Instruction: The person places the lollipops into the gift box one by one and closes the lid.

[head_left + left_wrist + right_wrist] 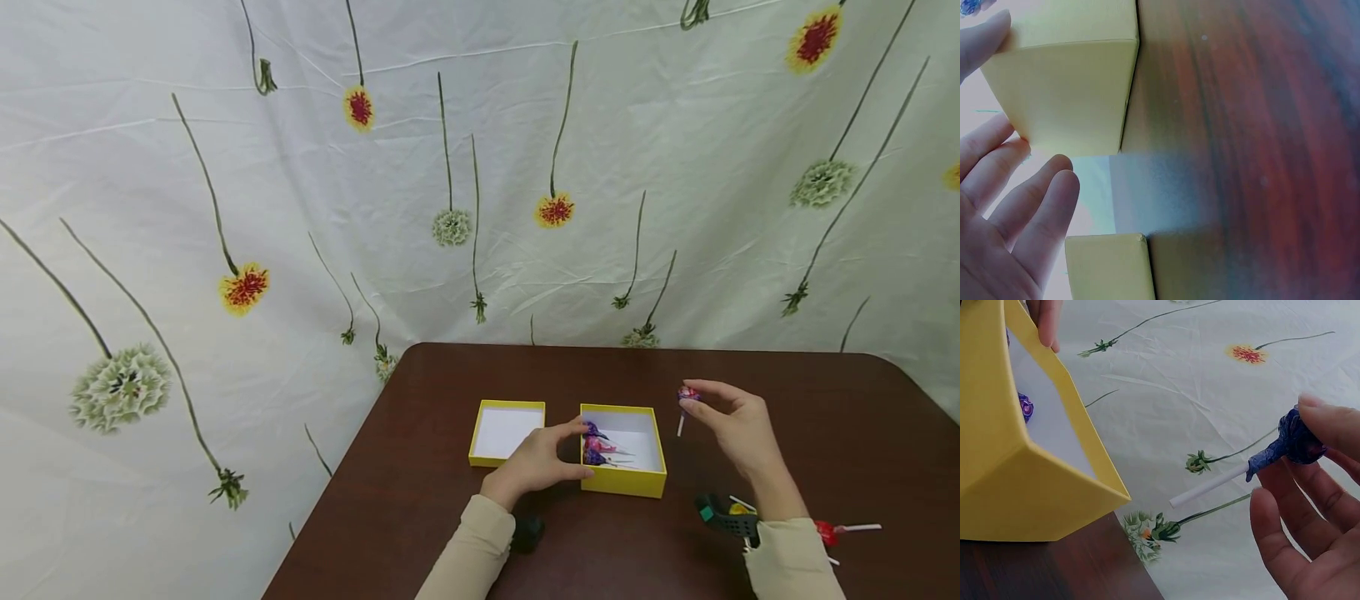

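Between the thumb and fingers of my right hand (738, 421) a lollipop (1300, 437) in a blue-purple wrapper is pinched by its head. Its white stick points down in the head view. The hand is in the air, to the right of an open yellow box (626, 482) with a white inside. Several wrapped lollipops (596, 446), purple and pink, lie along the box's left side with their sticks to the right. My left hand (538, 460) holds the box by its left end, thumb on the near side and fingers on the far side.
A shallow yellow lid (507, 429), white inside, lies left of the box, partly behind my left hand. On the brown table (600, 558), a red lollipop (827, 532) and a yellow one (738, 508) lie near my right wrist, partly hidden. A flowered cloth (480, 167) hangs behind.
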Tool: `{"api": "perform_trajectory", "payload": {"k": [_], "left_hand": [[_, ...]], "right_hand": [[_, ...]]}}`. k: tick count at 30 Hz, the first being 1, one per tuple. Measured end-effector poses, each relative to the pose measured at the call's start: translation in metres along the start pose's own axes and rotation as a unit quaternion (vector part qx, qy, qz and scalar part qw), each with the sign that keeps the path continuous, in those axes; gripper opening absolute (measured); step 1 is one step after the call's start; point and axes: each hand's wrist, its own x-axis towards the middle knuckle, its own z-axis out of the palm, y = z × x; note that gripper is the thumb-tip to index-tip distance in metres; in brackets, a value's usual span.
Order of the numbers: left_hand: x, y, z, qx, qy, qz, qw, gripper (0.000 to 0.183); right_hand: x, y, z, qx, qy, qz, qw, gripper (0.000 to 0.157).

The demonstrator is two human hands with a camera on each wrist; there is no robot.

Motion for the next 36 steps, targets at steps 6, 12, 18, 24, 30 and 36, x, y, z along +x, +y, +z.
{"api": "perform_trajectory", "payload": {"k": [6, 12, 18, 24, 30, 36], "left_hand": [[0.0, 0.0, 0.0, 0.001, 0.0, 0.0, 1.0, 0.066], [0.0, 0.001, 0.0, -0.002, 0.001, 0.004, 1.0, 0.066], [0.0, 0.0, 0.0, -0.002, 0.002, 0.006, 1.0, 0.066], [-0.001, 0.0, 0.001, 0.002, 0.002, 0.005, 1.0, 0.066], [-0.001, 0.0, 0.001, 0.004, 0.001, 0.002, 1.0, 0.066], [0.0, 0.0, 0.0, 0.007, 0.002, 0.004, 1.0, 0.066]], "right_hand": [[0.002, -0.001, 0.005, 0.02, -0.008, -0.018, 1.0, 0.042], [0.001, -0.005, 0.014, 0.041, -0.02, -0.021, 0.999, 0.036], [0.0, -0.008, 0.024, 0.072, -0.039, -0.023, 0.996, 0.034], [0.0, -0.01, 0.031, 0.074, -0.056, -0.004, 0.996, 0.037], [0.0, -0.012, 0.039, 0.039, -0.066, 0.005, 0.997, 0.032], [0.0, -0.012, 0.047, 0.037, -0.083, 0.011, 0.996, 0.028]]}}
